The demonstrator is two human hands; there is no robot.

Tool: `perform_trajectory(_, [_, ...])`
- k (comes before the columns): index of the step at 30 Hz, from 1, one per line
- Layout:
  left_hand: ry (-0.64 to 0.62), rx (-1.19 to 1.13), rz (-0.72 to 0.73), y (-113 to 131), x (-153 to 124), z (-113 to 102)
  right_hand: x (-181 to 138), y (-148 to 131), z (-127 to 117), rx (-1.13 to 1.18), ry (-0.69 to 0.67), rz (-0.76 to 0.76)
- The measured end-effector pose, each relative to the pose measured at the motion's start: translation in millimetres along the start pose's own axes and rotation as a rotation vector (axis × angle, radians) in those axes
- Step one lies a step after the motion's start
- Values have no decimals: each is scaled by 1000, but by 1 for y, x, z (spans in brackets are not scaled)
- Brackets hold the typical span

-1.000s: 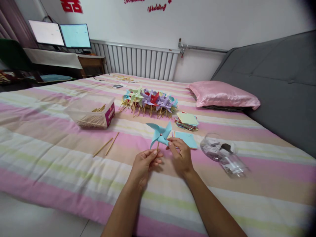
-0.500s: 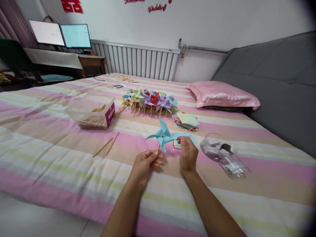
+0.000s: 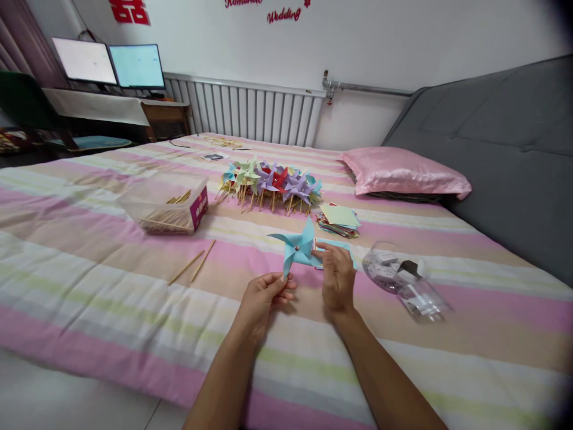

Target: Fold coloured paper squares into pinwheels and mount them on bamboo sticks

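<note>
Between the fingers of my left hand [image 3: 266, 298] is the lower part of a light blue paper pinwheel [image 3: 296, 248], held upright with its blades toward me; its stick is mostly hidden. My right hand [image 3: 339, 275] is at the pinwheel's right side, fingers partly stretched and apart, fingertips touching or very near a blade. Behind that hand lies a small stack of blue-topped paper squares [image 3: 344, 246]. Past it sits a larger stack of coloured paper squares [image 3: 339, 216]. Farther off, many finished pinwheels [image 3: 273, 179] in several colours stand in a cluster.
A clear plastic box [image 3: 161, 206] of wooden sticks stands on the left, with two loose sticks [image 3: 192, 266] in front. Clear packaging with small pieces [image 3: 391, 269] lies on the right. Behind are a pink pillow [image 3: 403, 172] and a grey headboard [image 3: 492, 137].
The pinwheel's blades have turned about its centre. My right hand has shifted slightly left and down along them. My left hand has stayed in place.
</note>
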State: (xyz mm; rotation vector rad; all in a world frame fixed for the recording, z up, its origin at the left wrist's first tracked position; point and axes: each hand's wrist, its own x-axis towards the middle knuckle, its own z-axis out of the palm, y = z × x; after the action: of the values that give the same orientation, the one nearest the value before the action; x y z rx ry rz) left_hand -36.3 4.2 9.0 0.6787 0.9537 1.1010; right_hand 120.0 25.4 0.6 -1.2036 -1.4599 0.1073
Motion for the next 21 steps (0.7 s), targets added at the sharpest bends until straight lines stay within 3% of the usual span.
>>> perform_trajectory(5, [2,-1,-7,2,-1,1,-1,-4,2,92,-125,-24])
perform_trajectory(11, [7,5,-5,2,0,1,-2,-8,1,-5,-243,-83])
perform_trajectory(14, [8,3,-7,1,0,0,-2,-6,2,115,-212,61])
perform_trajectory(18, [-16,36,-8,-1,-2,0,-1,-4,9,576,-193,370])
perform_trajectory(21, [-50,79,-8,-2,-1,1,-3,-5,15,797,-135,511])
